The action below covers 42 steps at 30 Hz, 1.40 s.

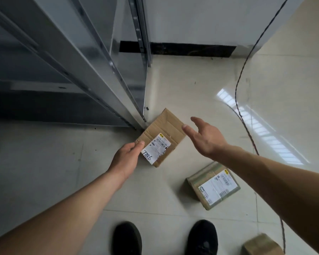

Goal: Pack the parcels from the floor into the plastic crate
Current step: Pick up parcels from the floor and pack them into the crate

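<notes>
shoes (164, 238): 2 | parcels: 3 | left hand (126, 157) pinches flat parcel (162, 137) | right hand (205, 137) spread

Grey metal shelving unit (66, 57) occupies left side, slotted upright (140, 34) at its far corner. Pale glossy tiled floor (191, 92) carries window reflection (256, 126) at right. Thin dark cable (241, 85) hangs from upper right, trails across floor. Black baseboard (191, 49) along white wall (201, 17). Two black shoes (127, 238) at bottom edge.
</notes>
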{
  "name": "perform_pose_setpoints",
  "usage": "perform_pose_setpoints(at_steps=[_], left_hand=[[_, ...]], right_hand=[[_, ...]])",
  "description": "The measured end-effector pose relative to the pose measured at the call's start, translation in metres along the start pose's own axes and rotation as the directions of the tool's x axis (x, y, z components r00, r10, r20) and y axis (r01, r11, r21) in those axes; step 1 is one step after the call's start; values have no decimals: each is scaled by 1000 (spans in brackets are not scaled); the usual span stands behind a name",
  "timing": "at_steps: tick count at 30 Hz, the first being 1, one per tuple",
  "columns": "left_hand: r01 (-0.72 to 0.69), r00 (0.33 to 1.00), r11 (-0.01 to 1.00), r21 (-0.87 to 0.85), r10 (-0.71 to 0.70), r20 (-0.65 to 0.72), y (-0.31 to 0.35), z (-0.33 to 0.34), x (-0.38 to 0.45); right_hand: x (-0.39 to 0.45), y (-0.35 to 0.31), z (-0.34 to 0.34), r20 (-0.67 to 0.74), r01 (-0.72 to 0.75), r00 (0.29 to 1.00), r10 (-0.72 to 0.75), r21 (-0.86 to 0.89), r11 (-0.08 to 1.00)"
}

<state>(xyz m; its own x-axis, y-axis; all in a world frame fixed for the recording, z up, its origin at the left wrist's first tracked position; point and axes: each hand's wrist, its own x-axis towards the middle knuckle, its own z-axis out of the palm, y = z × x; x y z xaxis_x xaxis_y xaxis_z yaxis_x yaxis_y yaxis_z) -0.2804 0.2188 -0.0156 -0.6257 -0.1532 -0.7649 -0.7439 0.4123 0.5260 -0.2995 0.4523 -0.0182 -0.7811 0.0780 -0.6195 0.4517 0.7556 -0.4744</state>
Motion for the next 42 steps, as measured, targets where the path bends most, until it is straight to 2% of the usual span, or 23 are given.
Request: perform_pose_setpoints(at_steps=[6,9,10,12,14,16,19,23,25,30,36,42], left_hand=[[203,979,965,-166,-199,45,-54,45,64],[253,965,937,-241,-229,124,-68,59,78],[255,964,931,-262,-225,139,-70,60,79],[204,979,937,-285,-189,77,-77,60,80],[154,987,959,-239,-159,0,-83,56,78],[152,988,967,-204,-157,-5,-86,53,74],[231,973,957,-175,-229,31,-91,55,75],[329,936,910,-251,-279,216,-91,68,73],[351,930,895,-277,-298,214,-91,71,68],[304,949,917,-257,-266,172,-78,34,21],[220,974,955,-197,-205,93,-45,-46,-81],[142,988,958,-248,-152,-22,-17,-135,-183]], right_hand=[[70,25,53,41,54,998,-51,-66,996],[83,34,73,70,31,997,-29,-27,999],[81,38,77,66,12,998,-11,-17,1000],[68,48,79,28,-45,999,46,-42,998],[52,64,78,3,-100,995,100,-69,993],[38,80,83,24,-160,986,162,-64,985],[30,94,96,40,-248,969,245,70,966],[27,92,115,119,-340,941,318,317,886],[19,84,118,106,-344,938,329,373,861],[-27,49,102,78,-315,948,307,354,881],[-110,-32,52,77,-252,968,240,322,913],[-203,-128,-8,50,-139,990,130,273,952]])
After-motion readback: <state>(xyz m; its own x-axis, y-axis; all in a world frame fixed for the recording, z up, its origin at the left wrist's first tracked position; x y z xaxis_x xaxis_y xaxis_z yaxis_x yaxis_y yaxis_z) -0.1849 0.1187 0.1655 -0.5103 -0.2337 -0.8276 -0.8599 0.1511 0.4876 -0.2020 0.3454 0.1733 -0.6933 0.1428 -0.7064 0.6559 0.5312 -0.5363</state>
